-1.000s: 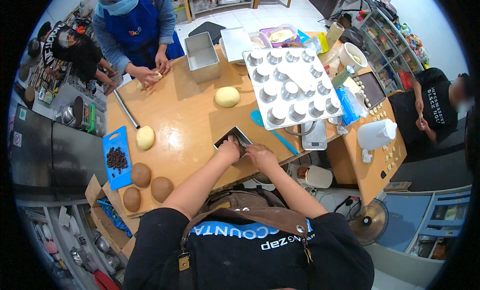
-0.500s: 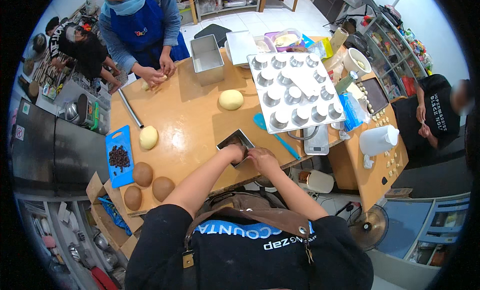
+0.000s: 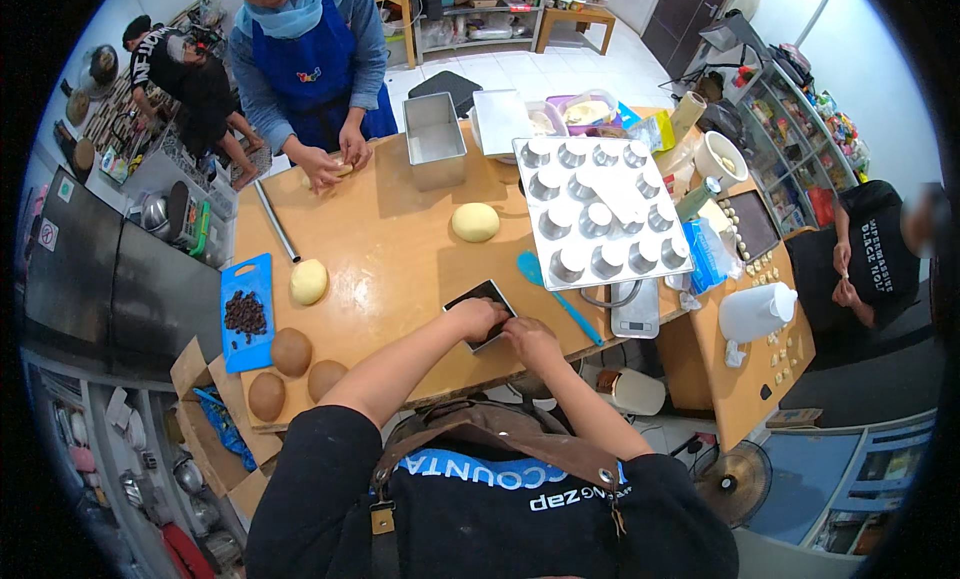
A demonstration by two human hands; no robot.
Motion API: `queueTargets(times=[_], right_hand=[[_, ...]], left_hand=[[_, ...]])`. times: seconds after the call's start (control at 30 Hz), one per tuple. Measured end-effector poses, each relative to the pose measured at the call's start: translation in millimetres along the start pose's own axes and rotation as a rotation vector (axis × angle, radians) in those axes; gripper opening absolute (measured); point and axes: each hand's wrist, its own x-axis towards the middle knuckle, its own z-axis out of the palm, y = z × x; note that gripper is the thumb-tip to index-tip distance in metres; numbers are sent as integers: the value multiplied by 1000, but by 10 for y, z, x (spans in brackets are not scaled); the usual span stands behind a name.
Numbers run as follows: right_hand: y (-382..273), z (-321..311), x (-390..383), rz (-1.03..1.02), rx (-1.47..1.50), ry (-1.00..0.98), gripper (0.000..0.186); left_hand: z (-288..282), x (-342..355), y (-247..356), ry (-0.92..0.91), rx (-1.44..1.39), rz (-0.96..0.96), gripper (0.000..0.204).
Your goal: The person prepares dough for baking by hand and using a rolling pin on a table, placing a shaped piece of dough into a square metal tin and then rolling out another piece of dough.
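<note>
Your brown apron, with its straps, is nearest the camera. Your left hand (image 3: 482, 319) reaches into a rectangular metal tin (image 3: 500, 297); its fingertips are hidden, so you cannot tell whether they are together or apart. Your right hand (image 3: 530, 341) lies against the tin's right side, at the rim; you cannot tell whether it is clamped there. The tin stands on the wooden surface (image 3: 380, 254), close to your edge.

On your left, locate three brown dough balls (image 3: 291, 352), one partly covered by your arm. Just beyond them is a blue board (image 3: 255, 268) carrying dark pieces (image 3: 245, 316). To your right, a blue spatula (image 3: 572, 307) lies beside a scale (image 3: 635, 317). A square tray (image 3: 581, 242) set with metal cups (image 3: 608, 260) reaches over the scale's far part.

Farther across, one yellow dough ball (image 3: 309, 282) lies by a metal tube (image 3: 277, 222); another is centred beyond the tin. A deep metal pan (image 3: 436, 164) stands near the far edge, and a co-worker (image 3: 310, 69) in a blue apron works at the far left.

To the right, a second surface (image 3: 722, 404) carries a white jug (image 3: 757, 311) and small dough pieces; a fan (image 3: 733, 484) stands below.

In the background, white floor tiles (image 3: 510, 69) extend to a wooden stool (image 3: 580, 19) and a dark door (image 3: 690, 21).
</note>
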Motion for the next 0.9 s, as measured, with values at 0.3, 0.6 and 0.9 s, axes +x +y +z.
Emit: queueTargets(times=[0.3,0.6,0.9], right_hand=[[118,79,33,-27,69,22,14],[244,71,67,-80,128,-1,13],[279,29,112,-46,131,-81,15]], left_hand=[[144,105,-50,-194,37,14,52],[-7,245,-15,-540,198,35,61],[117,278,1,-421,249,-6,64]])
